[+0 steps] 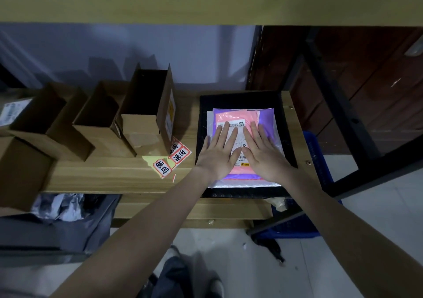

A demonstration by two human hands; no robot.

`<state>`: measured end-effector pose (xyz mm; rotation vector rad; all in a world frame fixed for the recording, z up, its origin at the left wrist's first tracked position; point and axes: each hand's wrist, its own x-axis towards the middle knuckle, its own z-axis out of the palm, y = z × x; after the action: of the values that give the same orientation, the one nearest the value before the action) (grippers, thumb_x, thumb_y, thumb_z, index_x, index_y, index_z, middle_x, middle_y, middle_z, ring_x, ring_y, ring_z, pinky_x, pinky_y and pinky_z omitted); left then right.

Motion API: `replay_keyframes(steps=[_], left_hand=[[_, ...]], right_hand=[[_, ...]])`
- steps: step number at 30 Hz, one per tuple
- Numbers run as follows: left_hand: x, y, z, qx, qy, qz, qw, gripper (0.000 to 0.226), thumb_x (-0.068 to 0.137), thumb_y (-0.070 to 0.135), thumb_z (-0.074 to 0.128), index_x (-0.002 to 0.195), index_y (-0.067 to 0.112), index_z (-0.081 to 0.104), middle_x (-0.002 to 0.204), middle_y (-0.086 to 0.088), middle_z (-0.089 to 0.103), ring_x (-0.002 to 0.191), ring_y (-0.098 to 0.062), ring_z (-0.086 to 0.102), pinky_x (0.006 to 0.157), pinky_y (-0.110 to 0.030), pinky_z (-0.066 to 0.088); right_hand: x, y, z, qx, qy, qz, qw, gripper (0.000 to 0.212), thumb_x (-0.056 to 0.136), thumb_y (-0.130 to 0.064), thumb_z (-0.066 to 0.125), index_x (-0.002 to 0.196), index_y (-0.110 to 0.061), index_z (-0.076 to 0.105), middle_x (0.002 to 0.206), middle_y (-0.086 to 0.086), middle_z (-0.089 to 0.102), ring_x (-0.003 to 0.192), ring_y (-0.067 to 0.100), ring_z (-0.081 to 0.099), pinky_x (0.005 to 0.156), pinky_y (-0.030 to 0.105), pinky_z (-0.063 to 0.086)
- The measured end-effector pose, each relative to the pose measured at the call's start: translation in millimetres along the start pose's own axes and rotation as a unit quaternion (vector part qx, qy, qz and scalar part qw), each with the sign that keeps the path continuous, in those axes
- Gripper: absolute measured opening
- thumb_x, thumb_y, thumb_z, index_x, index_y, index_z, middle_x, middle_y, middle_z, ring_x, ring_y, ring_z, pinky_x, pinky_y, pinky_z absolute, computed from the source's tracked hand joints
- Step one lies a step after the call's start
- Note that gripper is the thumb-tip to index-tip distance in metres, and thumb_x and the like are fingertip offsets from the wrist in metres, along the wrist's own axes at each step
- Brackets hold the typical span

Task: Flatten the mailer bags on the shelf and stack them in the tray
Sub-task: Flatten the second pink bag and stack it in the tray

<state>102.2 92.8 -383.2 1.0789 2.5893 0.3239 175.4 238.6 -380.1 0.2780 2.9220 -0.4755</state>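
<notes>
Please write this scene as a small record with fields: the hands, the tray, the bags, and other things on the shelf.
left hand: left hand flat, fingers straight, pressing on the pink mailer bag
right hand: right hand flat beside it, pressing the same bag
stack: pink on top, purple mailer bag under it, white mailer bag at the bottom
tray: black tray, on the wooden shelf, holds the stack
left of tray: open cardboard boxes, red-bordered stickers

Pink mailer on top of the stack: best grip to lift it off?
Pinch the pink mailer at its far edge, coming from above; that edge is clear of the left hand and right hand, both flat on it in the black tray.
</notes>
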Motion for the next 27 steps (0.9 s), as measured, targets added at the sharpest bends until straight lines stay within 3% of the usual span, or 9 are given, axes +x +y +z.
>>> replay_keyframes(steps=[7, 12, 15, 19, 25, 27], left_hand=[[3, -3, -11, 0.027, -0.022, -0.001, 0.999, 0.061, 0.097, 0.055, 0.012, 0.149, 0.032, -0.011, 0.158, 0.007, -0.017, 0.146, -0.012, -0.013, 0.118, -0.049, -0.002], [4, -4, -23, 0.044, 0.040, 0.014, 0.998, 0.069, 0.095, 0.056, 0.025, 0.151, 0.023, 0.001, 0.160, 0.004, 0.005, 0.146, -0.016, 0.008, 0.116, -0.046, 0.007], [-4, -4, -34, 0.081, 0.036, 0.024, 0.996, 0.071, 0.094, 0.058, 0.024, 0.151, 0.025, -0.001, 0.160, 0.006, -0.001, 0.147, -0.015, 0.003, 0.116, -0.047, 0.005], [-25, -6, -55, 0.101, 0.036, 0.036, 0.994, 0.070, 0.093, 0.063, 0.018, 0.149, 0.030, -0.010, 0.158, 0.010, -0.012, 0.146, -0.011, -0.007, 0.116, -0.047, -0.001], [-71, -12, -105, 0.154, 0.119, 0.069, 0.978, 0.069, 0.092, 0.061, 0.020, 0.150, 0.032, -0.003, 0.159, 0.008, -0.009, 0.147, -0.012, -0.005, 0.117, -0.044, 0.000], [-93, -17, -123, 0.174, 0.144, 0.076, 0.971, 0.073, 0.085, 0.065, 0.011, 0.150, 0.032, -0.001, 0.159, 0.009, -0.006, 0.147, -0.012, -0.002, 0.117, -0.044, 0.004]], right_hand=[[-2, -1, -7, -0.006, -0.005, 0.003, 1.000, 0.058, 0.101, -0.040, 0.016, 0.149, -0.022, -0.010, 0.157, 0.000, -0.020, 0.144, 0.017, -0.022, 0.117, 0.036, -0.009], [-4, -11, -25, -0.016, 0.003, 0.010, 1.000, 0.060, 0.100, -0.038, 0.030, 0.151, -0.020, 0.003, 0.160, 0.001, -0.008, 0.147, 0.021, -0.009, 0.118, 0.040, 0.003], [-8, -20, -39, -0.028, 0.027, 0.013, 0.999, 0.063, 0.097, -0.038, 0.043, 0.150, -0.025, 0.012, 0.160, -0.002, -0.003, 0.146, 0.024, -0.002, 0.116, 0.046, 0.010], [-20, -33, -58, -0.031, 0.035, -0.020, 0.999, 0.066, 0.094, -0.043, 0.046, 0.150, -0.028, 0.013, 0.160, -0.004, -0.003, 0.147, 0.021, -0.002, 0.117, 0.048, 0.010], [-50, -60, -97, -0.071, 0.098, -0.107, 0.987, 0.070, 0.092, -0.047, 0.049, 0.149, -0.029, 0.015, 0.160, -0.002, 0.008, 0.147, 0.017, 0.005, 0.118, 0.046, 0.014], [-65, -72, -113, -0.079, 0.108, -0.129, 0.983, 0.068, 0.092, -0.046, 0.048, 0.149, -0.031, 0.013, 0.160, -0.006, 0.007, 0.147, 0.014, 0.003, 0.119, 0.043, 0.012]])
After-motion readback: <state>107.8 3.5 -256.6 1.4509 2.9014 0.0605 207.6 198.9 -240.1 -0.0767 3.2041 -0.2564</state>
